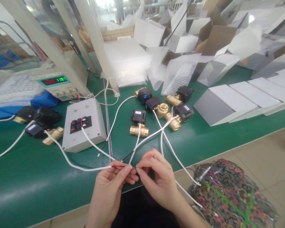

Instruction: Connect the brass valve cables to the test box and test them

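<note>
Left hand (pixel 114 183) and right hand (pixel 156 177) pinch wire ends (pixel 132 167) together; supply display (pixel 54 80) reads 1197

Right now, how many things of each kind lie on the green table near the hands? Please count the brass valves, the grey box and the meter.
Brass valves: 7, five in the middle group and two at the left
Grey box: 1
Meter: 1
Total: 9
</note>
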### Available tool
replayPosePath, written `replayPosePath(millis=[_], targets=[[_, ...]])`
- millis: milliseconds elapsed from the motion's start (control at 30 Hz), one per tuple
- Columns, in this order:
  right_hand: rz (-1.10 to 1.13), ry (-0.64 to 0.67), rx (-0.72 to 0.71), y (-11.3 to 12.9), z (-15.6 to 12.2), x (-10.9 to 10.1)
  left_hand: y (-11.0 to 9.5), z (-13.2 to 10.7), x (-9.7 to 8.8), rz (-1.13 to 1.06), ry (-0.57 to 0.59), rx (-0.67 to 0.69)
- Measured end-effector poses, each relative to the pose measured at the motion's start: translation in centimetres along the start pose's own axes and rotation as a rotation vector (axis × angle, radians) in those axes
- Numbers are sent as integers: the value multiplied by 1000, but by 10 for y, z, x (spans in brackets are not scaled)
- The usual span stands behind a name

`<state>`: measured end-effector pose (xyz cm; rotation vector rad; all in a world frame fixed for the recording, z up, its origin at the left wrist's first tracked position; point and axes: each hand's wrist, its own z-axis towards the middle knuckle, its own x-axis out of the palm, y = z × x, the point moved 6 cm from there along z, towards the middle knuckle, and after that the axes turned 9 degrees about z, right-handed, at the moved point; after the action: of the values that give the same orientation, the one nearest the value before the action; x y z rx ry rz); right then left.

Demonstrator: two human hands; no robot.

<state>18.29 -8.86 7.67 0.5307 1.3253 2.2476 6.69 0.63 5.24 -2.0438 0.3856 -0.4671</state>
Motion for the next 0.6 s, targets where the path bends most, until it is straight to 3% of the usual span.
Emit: replayPosePath(millis=[600], targets=[[-45,-49,-44,3,-2,-1,-3,0,4,24,-31,-37]])
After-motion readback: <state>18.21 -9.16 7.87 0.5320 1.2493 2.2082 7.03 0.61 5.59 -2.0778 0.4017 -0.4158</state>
